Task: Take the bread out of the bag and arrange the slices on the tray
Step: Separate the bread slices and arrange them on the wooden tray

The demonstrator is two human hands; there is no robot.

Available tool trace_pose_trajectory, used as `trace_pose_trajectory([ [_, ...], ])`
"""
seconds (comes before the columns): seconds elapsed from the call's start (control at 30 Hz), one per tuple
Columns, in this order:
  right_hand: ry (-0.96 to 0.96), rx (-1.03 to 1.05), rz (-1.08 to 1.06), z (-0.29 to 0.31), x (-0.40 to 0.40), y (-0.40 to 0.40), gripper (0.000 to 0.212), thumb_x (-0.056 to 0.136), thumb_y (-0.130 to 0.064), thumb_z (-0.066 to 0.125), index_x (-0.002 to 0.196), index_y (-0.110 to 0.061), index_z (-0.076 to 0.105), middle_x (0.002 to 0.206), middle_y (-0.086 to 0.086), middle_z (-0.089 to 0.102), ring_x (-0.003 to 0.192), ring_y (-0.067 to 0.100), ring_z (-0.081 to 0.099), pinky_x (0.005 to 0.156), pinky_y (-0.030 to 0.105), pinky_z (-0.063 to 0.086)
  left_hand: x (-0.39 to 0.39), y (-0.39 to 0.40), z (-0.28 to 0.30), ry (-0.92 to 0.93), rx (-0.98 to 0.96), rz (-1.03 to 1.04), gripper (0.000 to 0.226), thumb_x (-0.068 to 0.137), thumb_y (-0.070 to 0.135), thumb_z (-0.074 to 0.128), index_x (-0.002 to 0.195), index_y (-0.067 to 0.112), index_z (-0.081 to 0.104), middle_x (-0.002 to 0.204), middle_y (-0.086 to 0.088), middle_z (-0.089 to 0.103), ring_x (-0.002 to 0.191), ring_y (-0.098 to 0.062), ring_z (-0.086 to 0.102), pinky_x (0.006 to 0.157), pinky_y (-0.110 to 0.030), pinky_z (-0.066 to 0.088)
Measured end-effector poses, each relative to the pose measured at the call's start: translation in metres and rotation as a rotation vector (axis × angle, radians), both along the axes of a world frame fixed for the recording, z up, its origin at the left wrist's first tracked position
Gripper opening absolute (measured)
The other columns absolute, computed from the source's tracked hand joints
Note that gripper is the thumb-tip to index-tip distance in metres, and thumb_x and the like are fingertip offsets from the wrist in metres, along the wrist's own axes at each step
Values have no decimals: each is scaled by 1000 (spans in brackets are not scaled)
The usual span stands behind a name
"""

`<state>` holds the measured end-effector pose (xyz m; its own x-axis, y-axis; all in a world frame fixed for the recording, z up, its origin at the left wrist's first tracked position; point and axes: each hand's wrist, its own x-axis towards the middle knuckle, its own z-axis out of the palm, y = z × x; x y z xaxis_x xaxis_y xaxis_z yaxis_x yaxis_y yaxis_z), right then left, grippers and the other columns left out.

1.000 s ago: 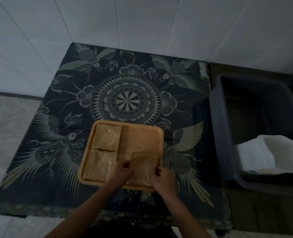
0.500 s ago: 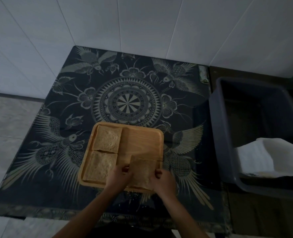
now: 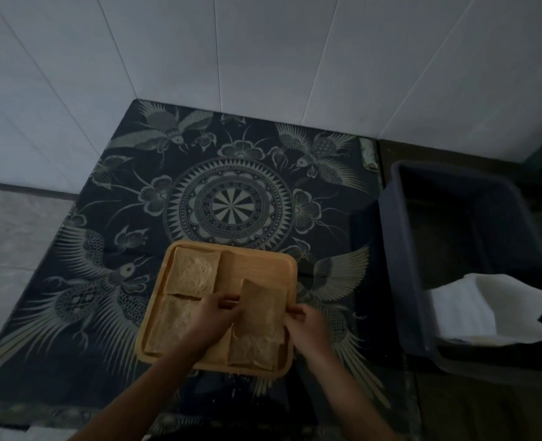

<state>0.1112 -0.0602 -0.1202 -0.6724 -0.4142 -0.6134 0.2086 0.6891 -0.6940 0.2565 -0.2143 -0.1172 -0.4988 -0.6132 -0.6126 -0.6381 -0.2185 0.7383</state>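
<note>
A square wooden tray [image 3: 263, 265] lies on the patterned table. One bread slice [image 3: 195, 275] fills its far-left corner and a second slice [image 3: 171, 326] lies in the near-left corner. A third slice [image 3: 253, 351] rests flat at the near right. Above it, a fourth slice [image 3: 261, 308] is lifted and tilted, pinched at its left edge by my left hand [image 3: 214, 316] and at its right edge by my right hand [image 3: 308, 323]. The tray's far-right quarter is bare wood.
A dark batik cloth [image 3: 231, 205] covers the table, which sits against a white tiled wall. To the right stands a dark plastic tub [image 3: 403, 249] with a crumpled white bag [image 3: 473, 310] inside it.
Both hands have lifted the upper slice off the near-right stack and tipped it up toward the far right of the tray. A lower slice stays flat beneath.
</note>
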Motion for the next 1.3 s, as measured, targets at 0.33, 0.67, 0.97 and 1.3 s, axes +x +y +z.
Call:
trace_pose_trajectory([
  [0.33,2,-38,-19,-3,-52,-38,14,86,-28,77,98,-27,69,99,-2,74,91,15,72,87,45,63,-48,-38,7,26,-80,2,45,88,20,73,130,11,62,106,-6,77,98,-20,71,87,-39,58],
  [0.67,40,83,91,-25,-63,-50,29,89,-31,75,114,-16,69,98,-5,73,88,14,73,84,45,63,-61,-52,-19,-83,-123,-73,34,86,20,74,119,14,70,106,-6,77,94,-18,71,83,-33,57],
  [0.97,226,187,223,-29,-54,-50,30,91,-35,71,116,-19,74,103,-6,76,86,7,68,69,23,57,-53,-45,-30,-109,-227,-86,13,86,17,74,99,17,76,85,9,73,76,2,66,58,-7,43],
  [1.3,353,228,292,-27,-49,-52,34,96,-31,68,127,-15,70,115,0,76,102,14,71,79,22,52,-43,-38,-37,-78,-290,-66,16,84,12,73,98,22,76,84,12,71,80,1,65,65,-10,44],
])
